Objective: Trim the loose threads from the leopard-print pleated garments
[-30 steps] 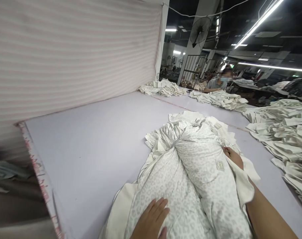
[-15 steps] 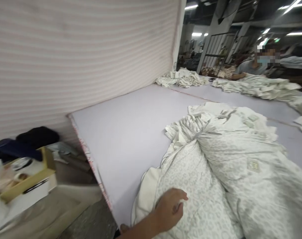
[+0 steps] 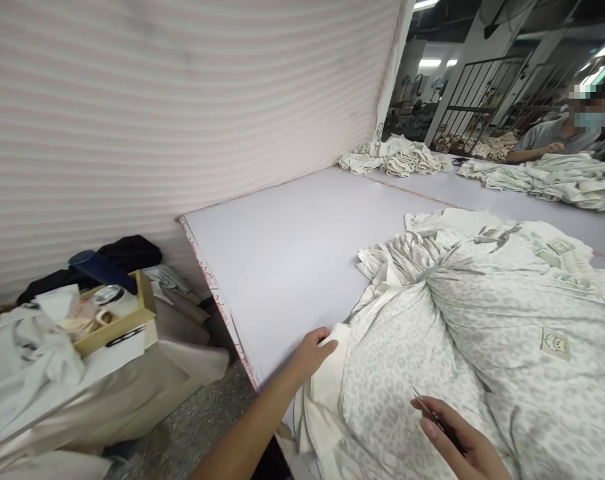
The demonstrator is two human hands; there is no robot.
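A pale garment [image 3: 397, 360] with a grey leopard print lies bunched on the table, with a small patch on its right part. At its left side, my left hand [image 3: 315, 353] pinches the plain white edge [image 3: 338, 343] between thumb and fingers. Over the printed cloth, my right hand [image 3: 462, 437] is closed around what look like thread snips [image 3: 435, 419]. Their thin metal tip points up and left, while the fingers cover most of the body.
Heaped garments lie along the far side of the table [image 3: 262, 267]. A striped fabric sheet [image 3: 182, 100] hangs behind it. Lower left, a yellow box [image 3: 145, 303] holds tape and small items beside draped cloth. A co-worker [image 3: 547, 137] sits at the far right.
My left hand has moved up and left from above the cloth to grip its white edge. My right hand has come into view with the snips. The view has shifted left.
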